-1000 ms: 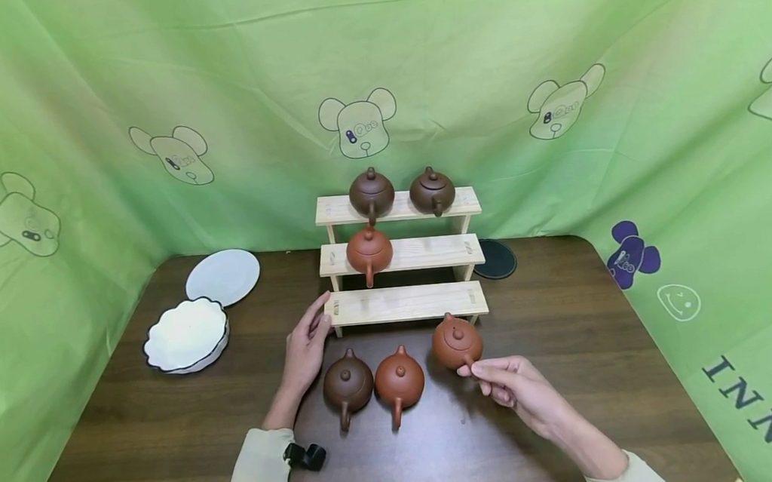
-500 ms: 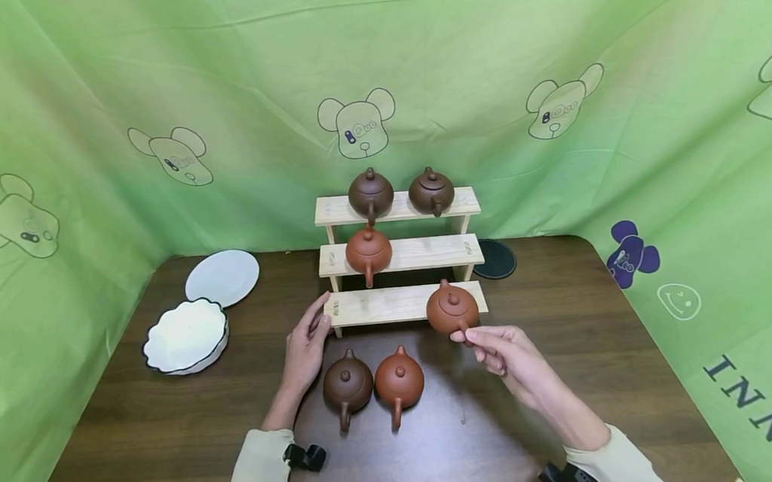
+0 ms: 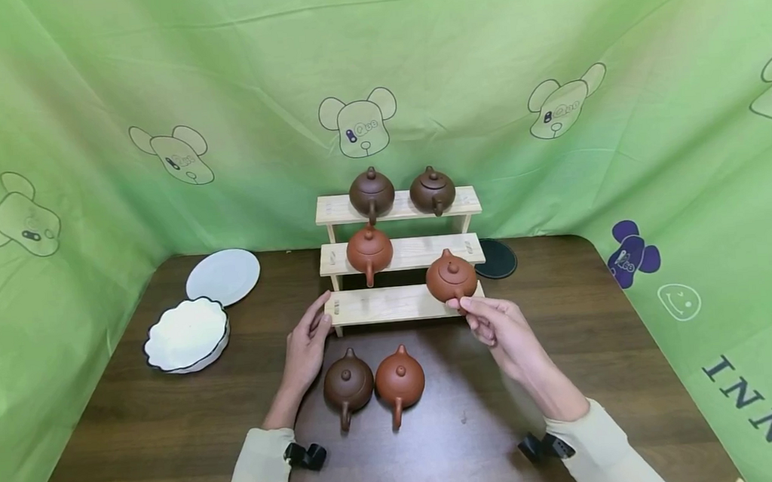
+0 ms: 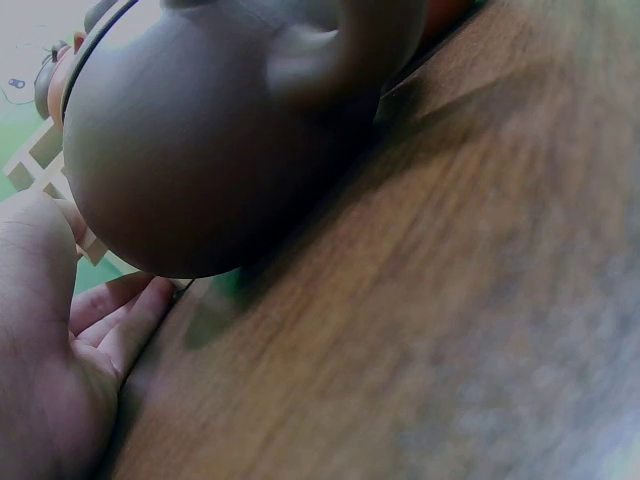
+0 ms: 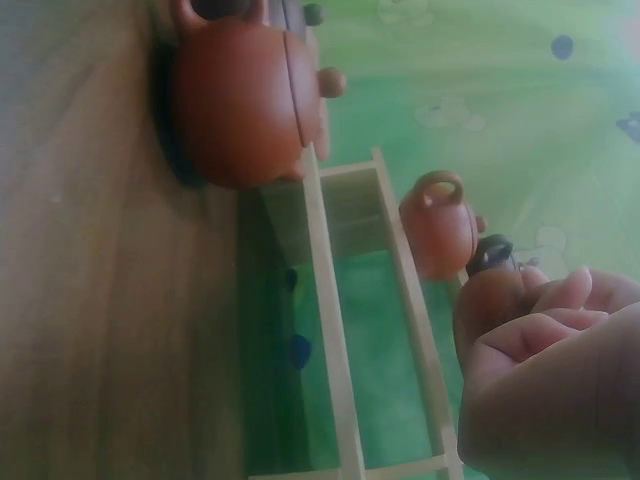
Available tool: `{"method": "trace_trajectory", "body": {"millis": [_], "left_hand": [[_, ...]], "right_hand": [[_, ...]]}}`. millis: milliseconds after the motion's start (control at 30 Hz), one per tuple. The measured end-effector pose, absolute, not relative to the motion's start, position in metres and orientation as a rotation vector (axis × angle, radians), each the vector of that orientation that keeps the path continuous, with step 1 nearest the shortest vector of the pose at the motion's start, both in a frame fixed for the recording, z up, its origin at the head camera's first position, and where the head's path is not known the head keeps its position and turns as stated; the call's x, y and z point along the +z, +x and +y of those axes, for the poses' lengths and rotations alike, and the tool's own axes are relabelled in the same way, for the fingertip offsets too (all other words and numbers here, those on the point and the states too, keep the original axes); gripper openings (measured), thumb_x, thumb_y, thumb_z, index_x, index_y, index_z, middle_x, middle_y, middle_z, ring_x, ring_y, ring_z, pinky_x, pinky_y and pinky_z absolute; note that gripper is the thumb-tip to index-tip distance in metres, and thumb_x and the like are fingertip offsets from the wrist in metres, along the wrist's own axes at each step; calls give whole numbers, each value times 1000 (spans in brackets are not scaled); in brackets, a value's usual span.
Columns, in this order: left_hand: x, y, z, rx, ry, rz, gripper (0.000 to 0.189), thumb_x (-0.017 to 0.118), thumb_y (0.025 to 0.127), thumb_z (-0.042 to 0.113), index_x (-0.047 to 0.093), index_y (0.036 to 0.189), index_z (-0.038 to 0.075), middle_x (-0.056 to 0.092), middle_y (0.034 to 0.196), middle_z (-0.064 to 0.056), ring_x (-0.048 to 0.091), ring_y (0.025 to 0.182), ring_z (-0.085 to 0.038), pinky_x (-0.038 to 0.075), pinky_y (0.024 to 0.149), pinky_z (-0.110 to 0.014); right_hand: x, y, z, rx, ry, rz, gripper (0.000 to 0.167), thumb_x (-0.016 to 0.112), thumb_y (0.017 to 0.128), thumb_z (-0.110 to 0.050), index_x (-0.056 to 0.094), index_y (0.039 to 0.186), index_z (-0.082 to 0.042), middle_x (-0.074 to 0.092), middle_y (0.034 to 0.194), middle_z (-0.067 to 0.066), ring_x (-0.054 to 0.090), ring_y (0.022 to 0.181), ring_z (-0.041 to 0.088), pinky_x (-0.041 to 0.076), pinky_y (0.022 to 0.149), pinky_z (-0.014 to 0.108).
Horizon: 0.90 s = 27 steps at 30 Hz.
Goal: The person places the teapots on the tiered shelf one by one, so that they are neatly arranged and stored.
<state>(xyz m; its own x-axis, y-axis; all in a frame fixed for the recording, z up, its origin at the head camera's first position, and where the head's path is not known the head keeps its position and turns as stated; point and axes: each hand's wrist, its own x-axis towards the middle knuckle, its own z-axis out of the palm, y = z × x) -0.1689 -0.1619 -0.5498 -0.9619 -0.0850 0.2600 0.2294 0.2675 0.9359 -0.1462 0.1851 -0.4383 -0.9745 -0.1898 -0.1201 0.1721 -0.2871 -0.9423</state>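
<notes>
By the lower right of the three-tier wooden stand [image 3: 380, 305]: reddish-brown clay teapot [image 3: 452, 277], handle [image 3: 458, 293] pinched by right grip [image 3: 507, 333]; left grip [image 3: 306, 355] relaxed against stand's left end. Likely light, stiff, brittle; best held level by that handle.

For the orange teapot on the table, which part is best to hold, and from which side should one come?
I would take the orange teapot by its handle, coming from the near side, slightly from the right. The handle is a loop pointing to the near side, and the dark teapot stands close on the left, probably leaving less room there.
</notes>
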Motion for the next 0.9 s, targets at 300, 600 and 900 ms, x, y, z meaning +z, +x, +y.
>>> {"method": "trace_trajectory", "body": {"millis": [300, 600, 900], "left_hand": [[-544, -167, -161, -1782, -71, -2322, 44, 60, 117, 21, 62, 160, 17, 73, 143, -19, 74, 125, -28, 54, 102, -14], [-562, -174, -166, -1774, -205, -2223, 43, 63, 116, 30, 65, 158, 21, 76, 135, -21, 79, 115, -19, 61, 98, -23], [-573, -180, -170, -1738, -184, -2274, 45, 62, 116, 34, 64, 160, 24, 77, 136, -17, 77, 117, -10, 59, 98, -18]], "right_hand": [[-437, -165, 172, -2415, 43, 1732, 37, 59, 112, -4, 88, 93, -19, 69, 74, -9, 32, 53, 0, 11, 56, 22], [-441, -181, 158, -2446, 55, 1768, 37, 62, 111, -4, 89, 90, -21, 64, 69, -8, 32, 49, -1, 16, 53, 18], [-438, -194, 155, -2492, 98, 1728, 35, 63, 112, -7, 87, 87, -16, 64, 71, -6, 32, 49, -1, 17, 49, 15]]}}
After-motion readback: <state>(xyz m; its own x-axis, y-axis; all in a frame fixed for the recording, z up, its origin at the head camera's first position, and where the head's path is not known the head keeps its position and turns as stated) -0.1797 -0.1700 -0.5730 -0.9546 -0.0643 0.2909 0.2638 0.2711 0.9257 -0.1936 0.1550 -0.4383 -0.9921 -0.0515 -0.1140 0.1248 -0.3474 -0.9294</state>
